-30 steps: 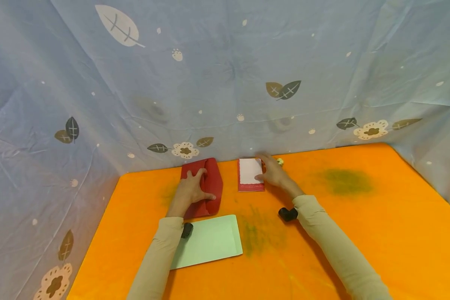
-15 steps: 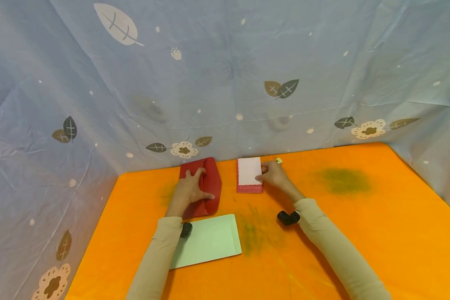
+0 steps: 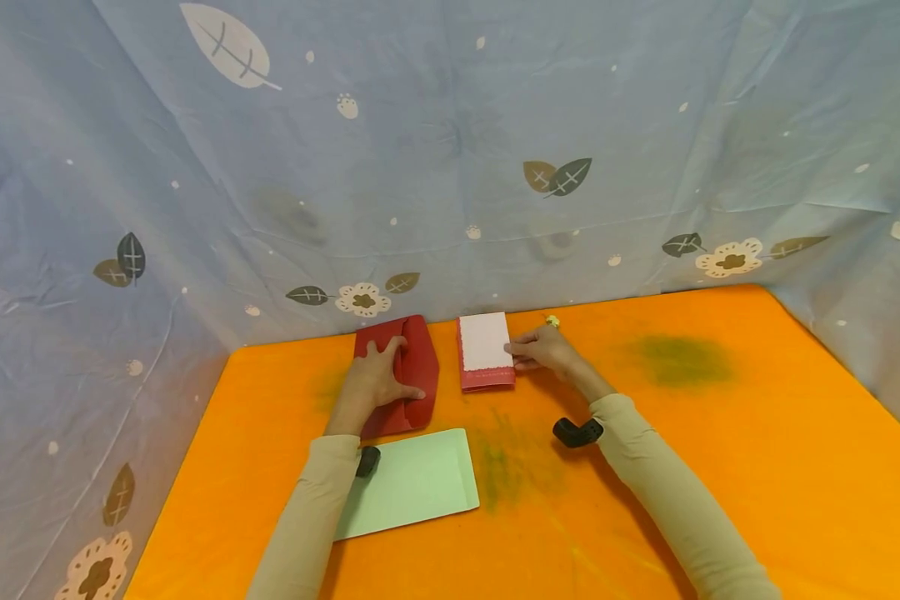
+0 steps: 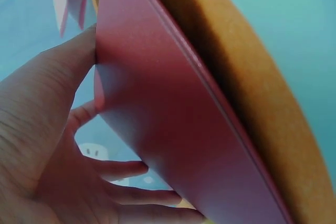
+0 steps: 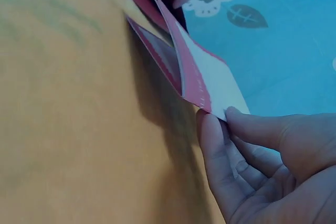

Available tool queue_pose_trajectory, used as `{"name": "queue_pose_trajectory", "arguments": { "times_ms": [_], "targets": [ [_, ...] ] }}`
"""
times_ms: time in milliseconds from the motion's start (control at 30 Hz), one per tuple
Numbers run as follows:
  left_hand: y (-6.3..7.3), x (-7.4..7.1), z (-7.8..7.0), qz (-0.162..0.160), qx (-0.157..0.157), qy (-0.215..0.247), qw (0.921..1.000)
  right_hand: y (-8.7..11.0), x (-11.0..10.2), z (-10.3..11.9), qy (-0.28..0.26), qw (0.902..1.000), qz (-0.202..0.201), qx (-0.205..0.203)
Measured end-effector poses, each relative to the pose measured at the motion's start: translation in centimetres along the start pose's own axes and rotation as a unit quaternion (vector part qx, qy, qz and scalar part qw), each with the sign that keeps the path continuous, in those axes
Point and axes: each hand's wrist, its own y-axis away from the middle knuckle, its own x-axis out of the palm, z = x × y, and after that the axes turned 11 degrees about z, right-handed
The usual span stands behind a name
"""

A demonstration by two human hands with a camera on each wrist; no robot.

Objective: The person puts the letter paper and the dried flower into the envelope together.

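Okay, my right hand [image 3: 549, 350] pinches a folded red-and-white paper card [image 3: 484, 343], leaves parted; left hand [image 3: 373, 379] spread wide on a red paper envelope [image 3: 422, 357].

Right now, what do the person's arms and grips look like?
The left sleeve and right sleeve are long, plain and beige. At their ends, the left black piece looks stubby, the right black piece bent. The left grip and right grip wear no gloves.
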Motion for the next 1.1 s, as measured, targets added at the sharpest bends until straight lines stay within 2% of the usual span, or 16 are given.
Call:
{"name": "queue_pose_trajectory", "arguments": {
  "times_ms": [367,700,867,1100],
  "targets": [
    [0.0,-0.1,0.2,-0.003,-0.002,-0.016,0.9999,-1.4,1.8,1.3,-0.05,0.9984,0.02,-0.014],
    [0.0,0.0,-0.2,0.0,-0.007,-0.011,0.9999,-3.6,3.4,1.5,-0.062,0.9979,0.014,-0.009],
    [-0.1,0.2,-0.4,0.006,-0.012,-0.005,0.9999,-4.4,4.6,1.4,-0.075,0.9972,-0.008,-0.006],
    [-0.3,0.2,0.1,0.001,-0.014,-0.015,0.9998,-5.2,6.9,1.8,-0.041,0.9987,-0.031,-0.004]
  ]
}}
